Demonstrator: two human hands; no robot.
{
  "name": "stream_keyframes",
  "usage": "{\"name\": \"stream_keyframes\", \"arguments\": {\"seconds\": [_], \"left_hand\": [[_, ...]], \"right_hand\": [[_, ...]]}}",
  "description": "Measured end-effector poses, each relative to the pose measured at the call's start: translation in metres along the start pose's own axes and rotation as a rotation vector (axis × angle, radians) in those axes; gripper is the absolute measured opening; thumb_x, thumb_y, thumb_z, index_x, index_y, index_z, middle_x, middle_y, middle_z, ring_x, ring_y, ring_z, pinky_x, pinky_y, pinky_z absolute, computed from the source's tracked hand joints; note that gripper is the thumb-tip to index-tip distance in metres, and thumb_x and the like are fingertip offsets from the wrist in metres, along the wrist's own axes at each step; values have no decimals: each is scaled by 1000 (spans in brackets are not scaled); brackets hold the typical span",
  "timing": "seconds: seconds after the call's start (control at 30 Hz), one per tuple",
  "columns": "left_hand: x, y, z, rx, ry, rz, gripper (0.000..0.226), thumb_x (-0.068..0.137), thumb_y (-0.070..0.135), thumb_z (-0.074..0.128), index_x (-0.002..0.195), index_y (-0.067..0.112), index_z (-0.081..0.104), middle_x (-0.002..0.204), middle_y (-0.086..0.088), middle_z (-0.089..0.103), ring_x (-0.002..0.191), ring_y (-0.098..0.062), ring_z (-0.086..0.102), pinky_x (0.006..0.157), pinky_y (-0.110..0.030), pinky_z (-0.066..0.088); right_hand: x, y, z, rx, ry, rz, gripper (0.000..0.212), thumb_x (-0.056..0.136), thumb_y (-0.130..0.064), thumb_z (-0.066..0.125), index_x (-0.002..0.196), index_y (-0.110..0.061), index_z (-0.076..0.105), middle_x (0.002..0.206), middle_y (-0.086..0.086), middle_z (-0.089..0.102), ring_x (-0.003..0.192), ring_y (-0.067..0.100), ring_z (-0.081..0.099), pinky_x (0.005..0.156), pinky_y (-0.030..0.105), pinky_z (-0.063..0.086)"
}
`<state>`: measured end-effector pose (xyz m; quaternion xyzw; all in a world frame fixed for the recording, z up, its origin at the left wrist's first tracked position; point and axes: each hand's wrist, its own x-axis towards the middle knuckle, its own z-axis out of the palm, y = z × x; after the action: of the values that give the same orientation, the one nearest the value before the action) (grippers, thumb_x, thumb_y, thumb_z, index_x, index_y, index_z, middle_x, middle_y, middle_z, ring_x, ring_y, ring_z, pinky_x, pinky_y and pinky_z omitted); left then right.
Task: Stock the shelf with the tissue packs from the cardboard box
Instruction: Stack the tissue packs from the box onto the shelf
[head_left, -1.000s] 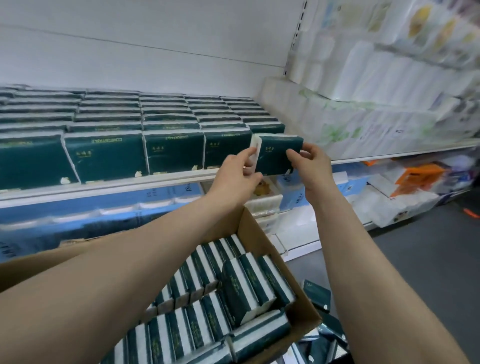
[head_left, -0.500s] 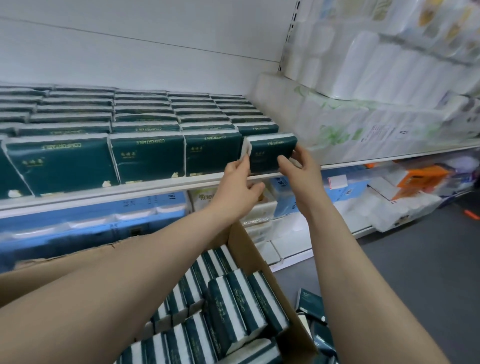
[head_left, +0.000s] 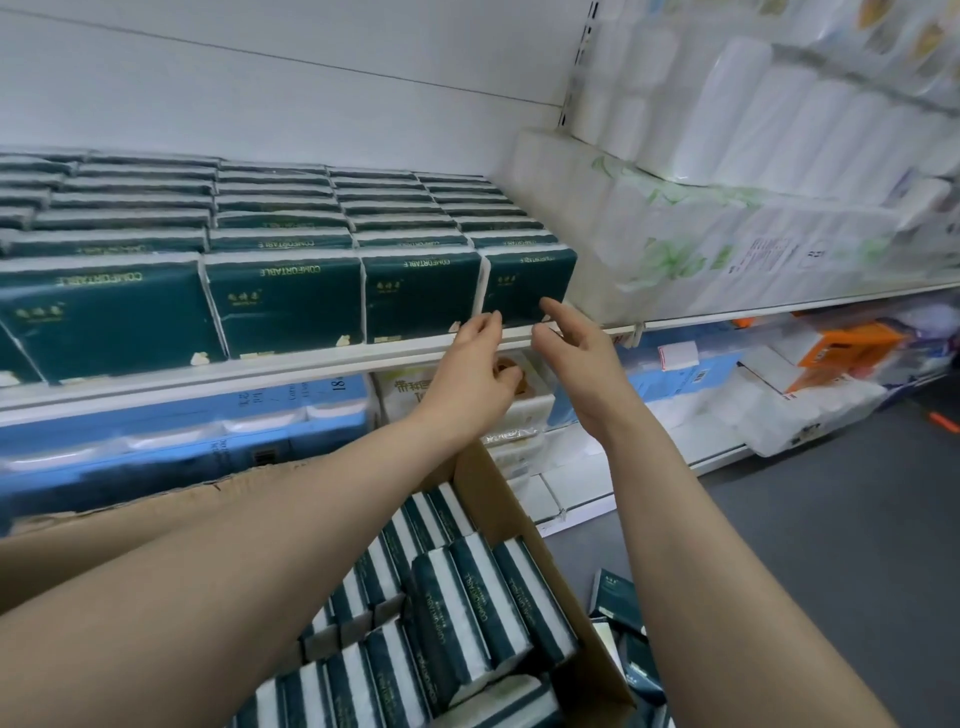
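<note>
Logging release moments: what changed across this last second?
The tissue pack, held at both ends in front of the shelf, went in at the right end of the front row. The left hand and right hand let go and drew back slightly, open. The other shelved packs and the cardboard box stayed put.

Dark green tissue packs (head_left: 527, 283), brown cardboard box (head_left: 524, 525)

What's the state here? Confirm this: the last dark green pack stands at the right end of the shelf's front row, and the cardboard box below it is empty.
Not right. The head view shows the cardboard box is not empty: it holds many tissue packs. The rest is correct: the dark green pack stands at the right end of the front row on the shelf.
</note>
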<state>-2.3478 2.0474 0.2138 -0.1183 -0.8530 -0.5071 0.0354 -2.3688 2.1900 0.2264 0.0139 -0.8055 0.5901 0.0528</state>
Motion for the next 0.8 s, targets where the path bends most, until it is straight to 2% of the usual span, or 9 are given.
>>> {"name": "stream_keyframes", "arguments": {"seconds": [0.07, 0.23, 0.37, 0.43, 0.53, 0.63, 0.7, 0.8], "left_hand": [[-1, -1, 1, -13, -2, 4, 67, 98, 16, 54, 155, 18, 18, 163, 3, 9, 149, -16, 12, 121, -35, 19], [-12, -4, -5, -38, 5, 23, 65, 97, 16, 55, 153, 21, 23, 161, 2, 16, 144, -18, 29, 118, -40, 29], [-35, -7, -17, -88, 15, 40, 64, 95, 14, 57, 151, 27, 29, 153, 2, 35, 135, -15, 41, 112, -34, 37], [-49, -13, -24, -98, 24, 31, 62, 94, 14, 59, 148, 29, 33, 142, 5, 47, 129, -12, 46, 109, -34, 41], [-71, -25, -35, -85, 2, -2, 56, 93, 14, 61, 143, 29, 41, 129, 11, 54, 121, -5, 49, 102, -25, 43], [-95, -40, -40, -30, -59, -55, 55, 92, 12, 61, 142, 28, 43, 126, 11, 54, 118, -3, 49, 92, -15, 39], [-111, -54, -39, 22, -114, -98, 54, 92, 9, 61, 141, 25, 44, 126, 10, 54, 118, -3, 48, 93, -17, 40], [-131, -80, -32, 70, -183, -168, 56, 90, 9, 62, 142, 24, 43, 134, 3, 56, 125, -10, 51, 103, -25, 42]], "right_hand": [[0, -1, 0, -8, 4, 2, 47, 101, -24, 53, 147, -31, 45, 133, -13, 47, 119, 5, 46, 89, 20, 40], [-8, -5, -4, -9, 30, -29, 45, 101, -22, 54, 145, -29, 47, 141, -10, 49, 121, 4, 49, 83, 11, 43], [-28, -7, -4, -6, 25, -34, 42, 100, -19, 55, 141, -26, 51, 139, -11, 53, 121, 3, 52, 95, 20, 46], [-42, -9, -2, -13, 15, -31, 40, 99, -17, 57, 138, -25, 54, 132, -11, 58, 117, -1, 55, 95, 20, 47], [-66, -10, 9, -53, -26, -41, 38, 98, -12, 58, 134, -23, 57, 116, -14, 64, 106, -7, 59, 88, 14, 49], [-94, -2, 24, -184, -70, -6, 35, 96, -15, 62, 130, -24, 59, 113, -9, 65, 105, 4, 62, 93, 26, 52], [-115, 8, 35, -323, -101, 52, 36, 93, -19, 65, 128, -21, 61, 110, -5, 66, 102, 11, 63, 94, 34, 53], [-143, 21, 49, -539, -211, 136, 30, 89, -23, 70, 118, -19, 65, 100, -6, 65, 93, 12, 61, 85, 26, 49]]}}
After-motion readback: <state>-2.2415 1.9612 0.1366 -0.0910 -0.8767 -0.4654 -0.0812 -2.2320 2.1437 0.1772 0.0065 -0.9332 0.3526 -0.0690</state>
